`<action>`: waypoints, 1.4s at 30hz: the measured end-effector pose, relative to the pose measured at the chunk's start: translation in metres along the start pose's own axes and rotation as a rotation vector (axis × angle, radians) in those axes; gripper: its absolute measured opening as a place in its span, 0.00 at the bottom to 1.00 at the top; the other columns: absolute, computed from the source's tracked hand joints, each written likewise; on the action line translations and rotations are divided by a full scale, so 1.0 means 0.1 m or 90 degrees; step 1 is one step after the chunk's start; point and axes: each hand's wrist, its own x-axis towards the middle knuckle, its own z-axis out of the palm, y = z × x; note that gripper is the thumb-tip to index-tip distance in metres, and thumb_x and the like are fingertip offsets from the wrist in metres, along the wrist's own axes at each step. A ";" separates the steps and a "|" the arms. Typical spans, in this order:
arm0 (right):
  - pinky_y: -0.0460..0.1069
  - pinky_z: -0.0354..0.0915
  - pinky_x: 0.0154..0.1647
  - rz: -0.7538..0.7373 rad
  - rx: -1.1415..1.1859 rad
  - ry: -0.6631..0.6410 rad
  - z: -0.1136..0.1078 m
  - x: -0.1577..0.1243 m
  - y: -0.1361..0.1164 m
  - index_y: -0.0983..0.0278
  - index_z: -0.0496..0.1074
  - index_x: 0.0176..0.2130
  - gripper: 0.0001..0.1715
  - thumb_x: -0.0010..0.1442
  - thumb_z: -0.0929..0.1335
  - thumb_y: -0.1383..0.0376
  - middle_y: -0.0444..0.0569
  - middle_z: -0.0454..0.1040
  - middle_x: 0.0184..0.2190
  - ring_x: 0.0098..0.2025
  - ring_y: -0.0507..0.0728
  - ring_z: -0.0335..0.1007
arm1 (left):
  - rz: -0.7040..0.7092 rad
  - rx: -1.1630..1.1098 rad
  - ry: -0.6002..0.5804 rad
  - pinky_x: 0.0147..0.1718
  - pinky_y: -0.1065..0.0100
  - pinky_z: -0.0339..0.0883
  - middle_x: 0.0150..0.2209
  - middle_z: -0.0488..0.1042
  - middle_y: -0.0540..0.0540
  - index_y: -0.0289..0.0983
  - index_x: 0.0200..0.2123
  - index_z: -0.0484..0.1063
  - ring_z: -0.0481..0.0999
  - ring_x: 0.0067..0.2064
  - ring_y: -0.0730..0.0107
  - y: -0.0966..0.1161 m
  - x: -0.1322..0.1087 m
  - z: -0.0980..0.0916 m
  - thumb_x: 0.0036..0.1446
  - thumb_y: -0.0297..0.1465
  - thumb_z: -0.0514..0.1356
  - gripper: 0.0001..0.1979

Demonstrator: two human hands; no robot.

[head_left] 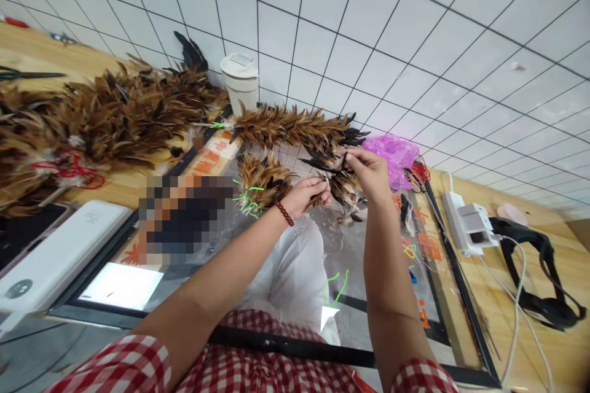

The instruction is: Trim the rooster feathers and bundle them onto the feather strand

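My left hand [306, 195], with a red bead bracelet [284, 213] at the wrist, is closed in a pinch on a small brown feather [317, 199]. Just right of it and slightly higher, my right hand [371, 177] pinches with thumb and forefinger at a dark feather [322, 163]. Loose brown feathers [348, 187] lie below and between the hands. A bunch of brown feathers [265, 178] with green ties [249, 199] rests to the left. Behind the hands stretches a long feather strand [290, 126] with black tips at its right end.
A large feather pile [124, 110] covers the left side, near red cord [74, 171]. A white lidded cup [240, 80] stands by the tiled wall. At right are a pink plastic bag [391, 156], a power strip [456, 221] and a black strap [534, 276]. A white power bank [64, 255] lies left.
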 end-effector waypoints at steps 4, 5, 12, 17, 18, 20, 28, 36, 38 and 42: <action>0.46 0.67 0.29 0.049 0.138 0.046 -0.12 -0.16 -0.15 0.61 0.77 0.31 0.08 0.48 0.74 0.62 0.42 0.75 0.23 0.24 0.49 0.68 | 0.050 -0.047 0.062 0.28 0.71 0.67 0.20 0.67 0.51 0.32 0.27 0.68 0.72 0.25 0.73 0.02 0.03 0.00 0.51 0.32 0.65 0.10; 0.46 0.67 0.29 0.048 0.162 0.067 -0.10 -0.18 -0.15 0.61 0.77 0.31 0.08 0.47 0.74 0.62 0.42 0.75 0.24 0.25 0.49 0.69 | 0.059 -0.059 0.069 0.28 0.71 0.67 0.20 0.66 0.51 0.32 0.27 0.68 0.72 0.25 0.73 0.03 0.03 0.00 0.51 0.31 0.64 0.09; 0.49 0.68 0.32 0.001 0.061 0.239 -0.07 -0.13 0.17 0.63 0.74 0.35 0.13 0.54 0.69 0.56 0.45 0.74 0.27 0.28 0.52 0.69 | 0.071 -0.125 0.118 0.29 0.71 0.69 0.20 0.65 0.51 0.32 0.27 0.68 0.72 0.26 0.74 0.11 0.01 0.01 0.53 0.29 0.62 0.08; 0.52 0.66 0.45 -0.135 -0.421 0.298 -0.34 -0.20 0.26 0.63 0.75 0.35 0.11 0.58 0.64 0.62 0.53 0.75 0.36 0.40 0.56 0.71 | 0.061 -0.127 0.141 0.27 0.72 0.69 0.20 0.65 0.52 0.32 0.27 0.67 0.72 0.25 0.74 0.13 0.01 0.01 0.54 0.29 0.62 0.08; 0.52 0.66 0.45 -0.143 -0.443 0.307 -0.38 -0.21 0.25 0.63 0.75 0.35 0.11 0.58 0.64 0.63 0.53 0.75 0.36 0.40 0.56 0.71 | 0.058 -0.126 0.141 0.27 0.72 0.69 0.20 0.65 0.52 0.32 0.27 0.67 0.72 0.25 0.74 0.13 0.01 0.01 0.54 0.29 0.62 0.08; 0.51 0.68 0.40 -0.129 -0.381 0.341 -0.45 -0.19 0.24 0.65 0.74 0.35 0.11 0.57 0.64 0.63 0.51 0.74 0.33 0.35 0.55 0.71 | 0.050 -0.126 0.141 0.27 0.72 0.69 0.20 0.65 0.52 0.32 0.27 0.67 0.72 0.25 0.74 0.13 0.02 0.01 0.54 0.29 0.62 0.08; 0.54 0.66 0.41 0.003 -0.499 0.227 -0.52 -0.22 0.10 0.64 0.69 0.50 0.24 0.53 0.64 0.69 0.52 0.75 0.35 0.38 0.58 0.71 | 0.046 -0.119 0.140 0.28 0.71 0.70 0.20 0.65 0.51 0.32 0.27 0.68 0.72 0.25 0.74 0.12 0.01 0.01 0.55 0.28 0.61 0.07; 0.51 0.65 0.33 0.138 -0.338 0.040 -0.53 -0.26 0.08 0.65 0.71 0.48 0.22 0.53 0.66 0.62 0.46 0.73 0.24 0.28 0.56 0.69 | 0.045 -0.105 0.117 0.29 0.70 0.70 0.20 0.66 0.51 0.32 0.27 0.68 0.73 0.25 0.73 0.10 0.01 0.00 0.55 0.28 0.60 0.06; 0.49 0.65 0.32 0.140 -0.146 0.007 -0.48 -0.26 0.00 0.64 0.69 0.48 0.25 0.50 0.69 0.59 0.44 0.74 0.25 0.27 0.53 0.69 | 0.056 -0.095 0.116 0.29 0.70 0.71 0.20 0.66 0.51 0.31 0.27 0.68 0.73 0.26 0.73 0.08 0.01 0.00 0.53 0.28 0.62 0.07; 0.48 0.67 0.34 0.144 0.011 -0.098 -0.21 -0.30 -0.12 0.64 0.72 0.42 0.22 0.47 0.73 0.59 0.45 0.77 0.28 0.28 0.51 0.71 | 0.053 -0.052 0.156 0.30 0.69 0.72 0.24 0.73 0.47 0.30 0.27 0.71 0.75 0.27 0.72 0.03 0.03 0.03 0.50 0.29 0.65 0.08</action>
